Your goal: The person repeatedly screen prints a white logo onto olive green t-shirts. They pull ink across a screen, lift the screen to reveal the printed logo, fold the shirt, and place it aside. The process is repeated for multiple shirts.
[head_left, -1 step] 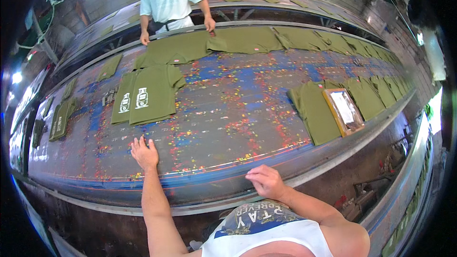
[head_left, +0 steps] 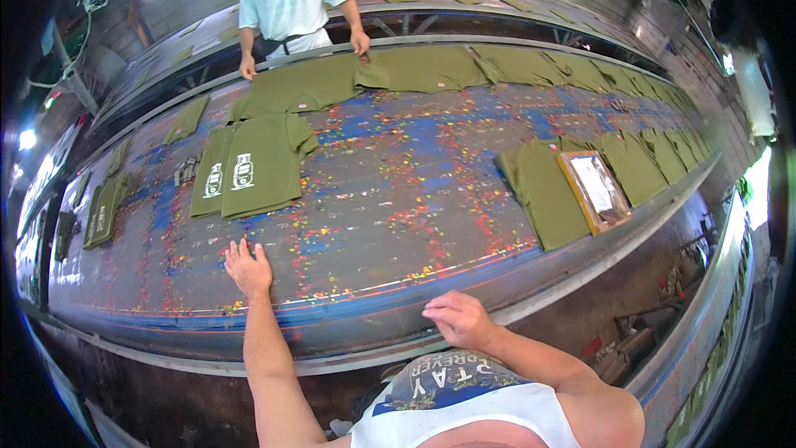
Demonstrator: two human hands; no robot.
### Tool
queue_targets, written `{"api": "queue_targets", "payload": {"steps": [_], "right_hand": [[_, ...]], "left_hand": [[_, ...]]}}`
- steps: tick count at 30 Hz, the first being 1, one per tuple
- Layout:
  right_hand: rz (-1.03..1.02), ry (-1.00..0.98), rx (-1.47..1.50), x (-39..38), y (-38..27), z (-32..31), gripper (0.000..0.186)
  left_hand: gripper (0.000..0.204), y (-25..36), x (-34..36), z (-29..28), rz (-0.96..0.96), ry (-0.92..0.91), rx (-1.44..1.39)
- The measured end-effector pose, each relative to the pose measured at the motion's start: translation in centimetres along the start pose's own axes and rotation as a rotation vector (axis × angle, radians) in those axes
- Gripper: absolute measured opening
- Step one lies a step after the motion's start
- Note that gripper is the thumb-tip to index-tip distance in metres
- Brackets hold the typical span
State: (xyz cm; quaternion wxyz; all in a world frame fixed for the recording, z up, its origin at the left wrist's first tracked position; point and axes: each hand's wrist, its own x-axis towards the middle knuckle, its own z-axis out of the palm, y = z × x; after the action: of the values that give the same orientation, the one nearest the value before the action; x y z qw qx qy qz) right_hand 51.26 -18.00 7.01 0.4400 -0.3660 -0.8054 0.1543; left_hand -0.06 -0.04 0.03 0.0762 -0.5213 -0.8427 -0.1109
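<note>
On paint-flecked table (head_left: 398, 199), left hand (head_left: 247, 270) flat, open, empty, right hand (head_left: 458, 319) loosely curled at edge, empty

No change shows between the two pictures. The left hand (head_left: 247, 270) lies flat on the near part of the paint-speckled bench (head_left: 398, 207) at the same spot, and the right hand (head_left: 460, 319) hovers over the near edge as before. The printed olive shirts (head_left: 257, 168) at far left, the wooden frame (head_left: 594, 191) at right and the co-worker's hands (head_left: 247, 70) on the far shirts have not shifted.
</note>
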Motion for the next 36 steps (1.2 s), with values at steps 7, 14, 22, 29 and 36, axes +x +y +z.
{"api": "queue_targets", "payload": {"steps": [7, 14, 22, 29, 36], "right_hand": [[-0.077, -0.024, 0.008, -4.1, -2.0, -3.9, 0.033], [-0.043, 0.101, -0.022, -9.8, -0.2, -10.3, 0.032], [0.059, 0.227, 0.01, -19.8, 5.5, -21.9, 0.032], [0.244, 0.236, 0.099, -24.7, 9.4, -29.4, 0.016], [0.237, 0.136, 0.213, -24.5, 12.1, -33.0, 0.011]], "left_hand": [[0.072, 0.7, -3.4, -1.4, -0.012, -0.132, 0.061], [0.081, 2.7, -8.4, -3.2, -0.129, -0.256, 0.158], [0.09, 11.8, -17.5, -3.5, -0.187, -0.342, 0.188], [0.087, 23.0, -24.3, -1.1, -0.189, -0.302, 0.22], [0.081, 28.5, -25.9, -0.4, -0.328, -0.222, 0.227]]}}
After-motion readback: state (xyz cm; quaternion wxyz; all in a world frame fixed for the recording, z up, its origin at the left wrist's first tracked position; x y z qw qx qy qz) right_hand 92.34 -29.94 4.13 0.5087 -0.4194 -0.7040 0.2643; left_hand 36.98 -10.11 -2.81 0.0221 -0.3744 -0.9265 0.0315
